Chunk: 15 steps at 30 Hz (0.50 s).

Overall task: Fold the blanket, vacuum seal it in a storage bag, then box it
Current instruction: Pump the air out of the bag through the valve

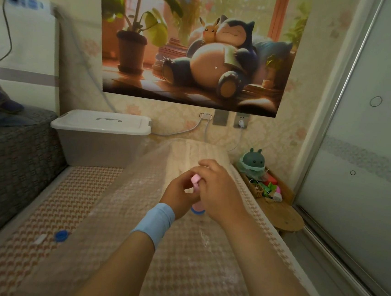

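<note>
Both hands, left hand (180, 191) and right hand (218, 195), pinch a small pink pump (196, 180) above the bagged blanket (189, 156).

Warm, dim light falls on floral wallpaper (284, 137) carrying a large cartoon poster (199, 43) above wall sockets (241, 120), with a grey woven sofa (10, 154) at left, frosted sliding doors (369, 140) at right, and a low wooden stool (281, 215) between.
</note>
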Each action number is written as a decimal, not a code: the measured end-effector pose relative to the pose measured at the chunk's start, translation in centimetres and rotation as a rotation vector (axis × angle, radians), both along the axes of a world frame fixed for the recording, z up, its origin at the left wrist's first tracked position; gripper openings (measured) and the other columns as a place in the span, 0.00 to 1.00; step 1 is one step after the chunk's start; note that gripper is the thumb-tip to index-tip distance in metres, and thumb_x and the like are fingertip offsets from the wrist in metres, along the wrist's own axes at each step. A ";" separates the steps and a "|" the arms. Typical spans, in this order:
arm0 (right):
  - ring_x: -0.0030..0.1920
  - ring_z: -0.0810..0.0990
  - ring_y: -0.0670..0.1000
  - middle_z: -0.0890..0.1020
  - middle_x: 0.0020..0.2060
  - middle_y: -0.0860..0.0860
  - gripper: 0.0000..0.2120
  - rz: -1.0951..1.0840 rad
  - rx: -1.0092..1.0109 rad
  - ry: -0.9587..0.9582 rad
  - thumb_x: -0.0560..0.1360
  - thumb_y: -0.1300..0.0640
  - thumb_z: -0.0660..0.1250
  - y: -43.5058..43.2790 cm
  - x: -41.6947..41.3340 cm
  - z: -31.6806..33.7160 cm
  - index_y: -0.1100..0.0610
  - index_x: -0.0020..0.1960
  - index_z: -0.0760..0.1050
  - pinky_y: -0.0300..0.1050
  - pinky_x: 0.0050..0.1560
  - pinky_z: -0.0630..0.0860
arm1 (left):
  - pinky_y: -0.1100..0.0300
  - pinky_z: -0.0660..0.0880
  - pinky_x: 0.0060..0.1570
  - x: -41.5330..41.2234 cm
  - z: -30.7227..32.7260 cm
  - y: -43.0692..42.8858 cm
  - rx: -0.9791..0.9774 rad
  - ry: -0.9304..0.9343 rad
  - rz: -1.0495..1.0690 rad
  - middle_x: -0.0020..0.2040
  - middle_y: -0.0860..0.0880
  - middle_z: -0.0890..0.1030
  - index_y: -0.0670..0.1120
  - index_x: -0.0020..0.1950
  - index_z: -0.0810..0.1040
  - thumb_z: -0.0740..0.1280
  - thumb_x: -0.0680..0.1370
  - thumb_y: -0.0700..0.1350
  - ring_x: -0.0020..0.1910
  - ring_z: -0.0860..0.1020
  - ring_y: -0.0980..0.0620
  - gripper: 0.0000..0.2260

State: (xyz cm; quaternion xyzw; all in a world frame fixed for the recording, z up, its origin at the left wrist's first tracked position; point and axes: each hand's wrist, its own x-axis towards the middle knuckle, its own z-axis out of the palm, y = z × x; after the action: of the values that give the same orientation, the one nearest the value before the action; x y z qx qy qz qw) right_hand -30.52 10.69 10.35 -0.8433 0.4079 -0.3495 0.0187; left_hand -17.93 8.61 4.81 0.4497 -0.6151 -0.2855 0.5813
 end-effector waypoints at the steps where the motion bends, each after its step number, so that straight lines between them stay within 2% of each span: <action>1: 0.68 0.72 0.54 0.74 0.68 0.52 0.18 0.009 -0.039 -0.024 0.79 0.61 0.57 0.3 -0.1 0.7 0.57 0.64 0.80 0.51 0.65 0.72 | 0.60 0.77 0.54 0.0 0.1 0.1 -0.003 0.018 -0.016 0.50 0.52 0.84 0.51 0.54 0.79 0.71 0.72 0.34 0.54 0.81 0.52 0.15; 3: 0.66 0.73 0.54 0.76 0.67 0.54 0.20 0.042 -0.262 -0.160 0.79 0.59 0.55 1.4 -0.2 3.0 0.58 0.65 0.79 0.50 0.65 0.73 | 0.64 0.77 0.51 -0.1 0.3 0.1 0.005 0.046 -0.050 0.50 0.51 0.84 0.49 0.55 0.80 0.74 0.70 0.37 0.53 0.80 0.51 0.16; 5: 0.65 0.75 0.56 0.77 0.65 0.57 0.19 0.067 -0.510 -0.307 0.80 0.62 0.56 2.4 -0.2 5.2 0.61 0.65 0.79 0.46 0.65 0.73 | 0.62 0.77 0.52 -0.1 0.2 -0.1 0.011 0.034 -0.068 0.50 0.53 0.83 0.50 0.57 0.80 0.77 0.68 0.40 0.53 0.80 0.52 0.18; 7: 0.64 0.76 0.57 0.78 0.63 0.59 0.17 0.066 -0.646 -0.407 0.80 0.65 0.57 2.7 -0.2 6.2 0.62 0.64 0.79 0.44 0.65 0.73 | 0.60 0.77 0.54 -0.2 0.1 -0.3 0.018 0.011 -0.064 0.51 0.55 0.83 0.52 0.57 0.80 0.77 0.68 0.41 0.54 0.80 0.53 0.20; 8: 0.64 0.76 0.57 0.78 0.63 0.60 0.17 0.061 -0.650 -0.419 0.80 0.66 0.58 2.5 -0.1 6.0 0.63 0.64 0.79 0.43 0.65 0.72 | 0.61 0.77 0.54 -0.3 0.0 -0.3 0.020 -0.002 -0.056 0.51 0.55 0.83 0.52 0.56 0.80 0.77 0.67 0.41 0.54 0.79 0.54 0.19; 10: 0.66 0.74 0.55 0.77 0.64 0.58 0.17 0.040 -0.544 -0.351 0.79 0.66 0.57 1.7 0.1 3.8 0.62 0.63 0.79 0.39 0.67 0.69 | 0.65 0.76 0.50 -0.5 0.0 -0.1 0.022 -0.009 -0.043 0.49 0.54 0.83 0.51 0.54 0.80 0.75 0.68 0.39 0.52 0.80 0.54 0.17; 11: 0.67 0.72 0.53 0.76 0.66 0.57 0.18 0.034 -0.426 -0.273 0.79 0.65 0.56 1.3 0.2 2.4 0.61 0.63 0.79 0.37 0.68 0.66 | 0.66 0.76 0.48 -0.5 0.0 0.1 0.023 0.005 -0.039 0.48 0.53 0.83 0.52 0.53 0.79 0.74 0.69 0.37 0.51 0.80 0.53 0.16; 13: 0.68 0.70 0.52 0.74 0.69 0.53 0.18 0.035 -0.136 -0.086 0.78 0.63 0.57 0.4 -0.1 0.3 0.58 0.63 0.79 0.40 0.68 0.67 | 0.65 0.76 0.49 -0.2 -0.1 0.2 0.018 0.024 -0.024 0.49 0.52 0.83 0.55 0.52 0.79 0.70 0.72 0.35 0.52 0.80 0.54 0.17; 15: 0.68 0.71 0.53 0.73 0.69 0.52 0.17 0.024 0.005 0.032 0.80 0.62 0.59 0.0 -0.4 -0.1 0.57 0.64 0.79 0.45 0.68 0.68 | 0.63 0.75 0.51 0.0 0.0 0.2 0.011 0.022 -0.013 0.49 0.52 0.83 0.56 0.52 0.78 0.70 0.73 0.35 0.53 0.80 0.55 0.16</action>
State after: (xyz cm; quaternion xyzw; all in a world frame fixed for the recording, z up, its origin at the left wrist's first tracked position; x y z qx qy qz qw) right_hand -30.88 10.69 10.25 -0.8534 0.3990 -0.3349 0.0185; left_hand -17.97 8.86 4.76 0.4458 -0.6101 -0.2975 0.5836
